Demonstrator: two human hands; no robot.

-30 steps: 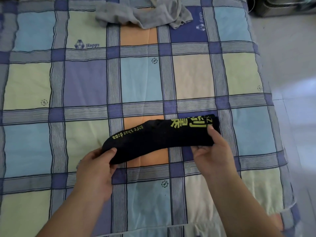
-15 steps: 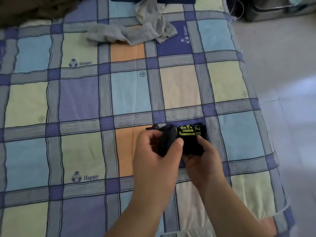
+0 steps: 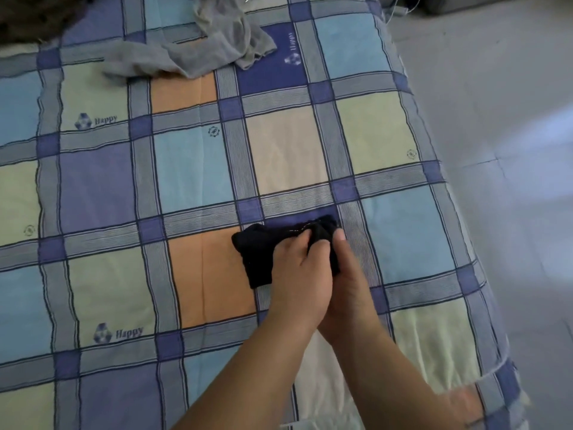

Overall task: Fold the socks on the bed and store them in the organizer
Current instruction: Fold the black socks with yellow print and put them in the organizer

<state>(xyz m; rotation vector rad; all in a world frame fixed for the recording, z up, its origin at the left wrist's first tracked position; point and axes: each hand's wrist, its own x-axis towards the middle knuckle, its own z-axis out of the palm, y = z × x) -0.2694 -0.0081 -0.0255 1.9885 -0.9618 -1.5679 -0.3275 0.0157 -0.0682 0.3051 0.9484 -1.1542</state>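
Where the frame's upper left corner cuts in, at about eleven o'clock, a dark brown fuzzy mass [image 3: 28,17] lies on the bed, most of it out of frame and too dim to identify. Spread beneath everything is the checked bed cover of blue, green, orange and purple squares [image 3: 108,197], printed here and there with a small emblem and the word "Happy"; its left edge and near edge run out of the picture. Toward twelve o'clock a crumpled thin grey garment [image 3: 214,48] lies loose on the cover, its top end cut off by the frame, so what kind of garment it is cannot be told.

Just right of centre, toward four o'clock, sits the folded black sock bundle [image 3: 257,252], resting on the cover where an orange square meets a striped band. Only its left part and upper edge show; the rest is covered by the hands. The left hand [image 3: 297,274] lies over the bundle with fingers curled into the fabric, gripping it. The right hand [image 3: 347,280] is pressed against the left, its thumb curled round the bundle's right end, its other fingers hidden beneath. Both forearms run off the bottom edge.

At three o'clock, pale tiled floor [image 3: 511,150] runs beside the bed, blurred and washed with glare.
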